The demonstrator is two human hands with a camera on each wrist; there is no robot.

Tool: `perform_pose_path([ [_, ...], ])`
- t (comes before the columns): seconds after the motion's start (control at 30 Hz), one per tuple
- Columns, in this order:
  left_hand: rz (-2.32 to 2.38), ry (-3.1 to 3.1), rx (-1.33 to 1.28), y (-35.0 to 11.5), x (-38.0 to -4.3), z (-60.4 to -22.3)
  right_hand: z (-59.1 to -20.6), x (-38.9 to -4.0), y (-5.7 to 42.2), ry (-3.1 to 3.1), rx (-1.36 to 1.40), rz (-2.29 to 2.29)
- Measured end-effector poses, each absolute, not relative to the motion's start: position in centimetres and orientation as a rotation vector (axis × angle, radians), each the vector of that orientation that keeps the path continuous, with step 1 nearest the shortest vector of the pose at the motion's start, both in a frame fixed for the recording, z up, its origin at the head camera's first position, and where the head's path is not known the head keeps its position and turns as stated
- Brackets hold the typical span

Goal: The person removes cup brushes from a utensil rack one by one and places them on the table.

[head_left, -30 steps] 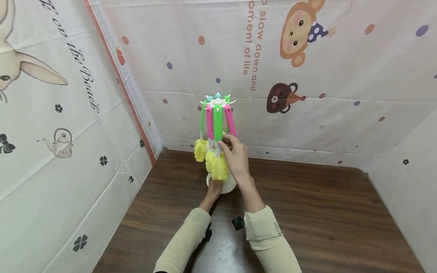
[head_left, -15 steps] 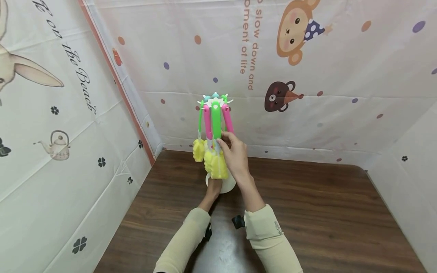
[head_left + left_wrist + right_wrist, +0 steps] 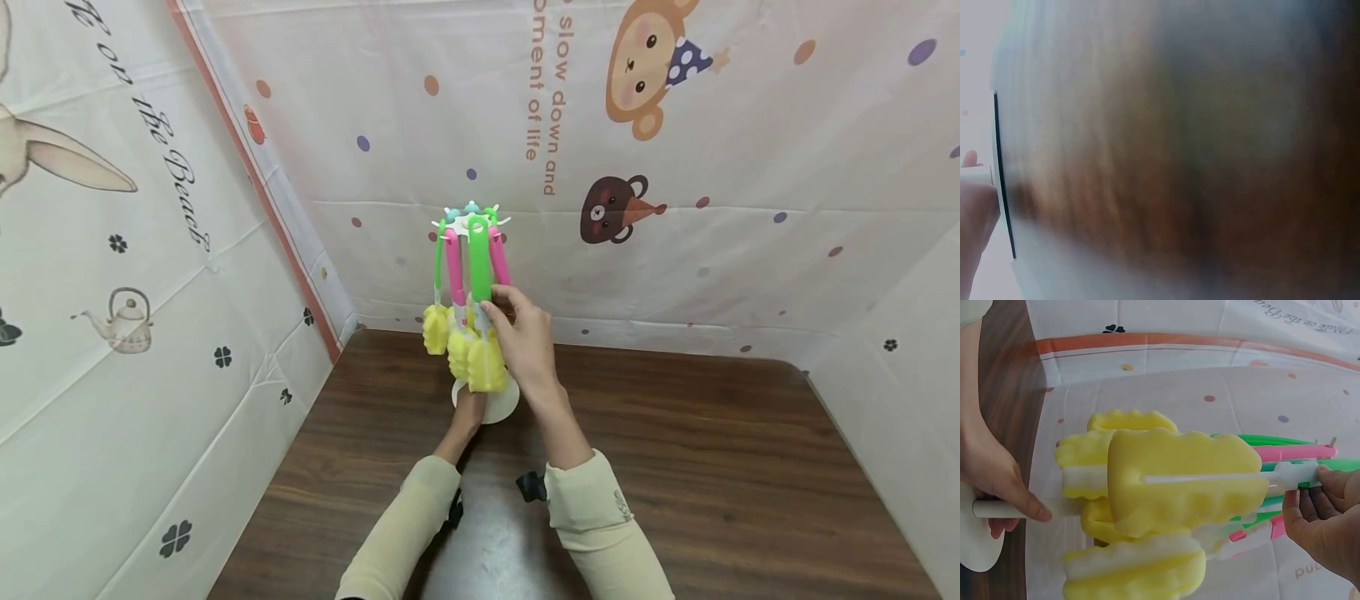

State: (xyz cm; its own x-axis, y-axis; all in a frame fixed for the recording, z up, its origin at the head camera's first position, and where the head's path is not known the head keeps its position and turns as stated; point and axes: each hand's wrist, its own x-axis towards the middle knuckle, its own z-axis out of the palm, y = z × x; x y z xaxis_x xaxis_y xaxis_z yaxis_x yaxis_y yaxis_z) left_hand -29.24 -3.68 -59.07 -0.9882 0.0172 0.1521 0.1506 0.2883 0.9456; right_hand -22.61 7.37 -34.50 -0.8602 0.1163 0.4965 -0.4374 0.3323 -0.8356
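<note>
A white stand [image 3: 504, 407] bears several hanging sponge bottle brushes with yellow heads and pink or green handles. My right hand [image 3: 525, 337] pinches the white neck of the nearest brush, a green-handled bottle brush [image 3: 480, 262]; its yellow sponge [image 3: 1191, 456] hangs downward. Whether its handle top still sits on a hook cannot be told. Low down, my left hand [image 3: 469, 414] grips the stand's white pole [image 3: 999, 509] just above the round base, its fingers curled round it. In the left wrist view, a blurred surface fills most of the picture.
The stand is on a dark brown wooden table [image 3: 675, 467]. Pale printed cloth [image 3: 420, 133] hangs behind the table and on both sides. Other sponge bottle brushes [image 3: 436, 329] hang close around the held one.
The green-handled bottle brush and my right hand have shifted slightly right relative to the stand. My left hand keeps its grip on the pole. The head view has turned a little.
</note>
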Motion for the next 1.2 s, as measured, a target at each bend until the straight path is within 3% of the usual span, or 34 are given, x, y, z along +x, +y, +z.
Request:
perform_pose_path([
  [0.3,-1.932,-2.478,-0.087,-3.8,-29.1,-59.1,-35.1,-21.4,9.0,-2.138,0.259,1.546],
  [0.63,-1.869,-2.507,-0.212,-4.1,-29.3,-58.8,-37.3,-20.0,12.6,-2.174,0.166,1.509],
  [1.2,-1.865,-2.539,-0.199,-4.2,-29.5,-58.8,-40.5,-18.9,15.9,-2.217,0.018,1.429],
])
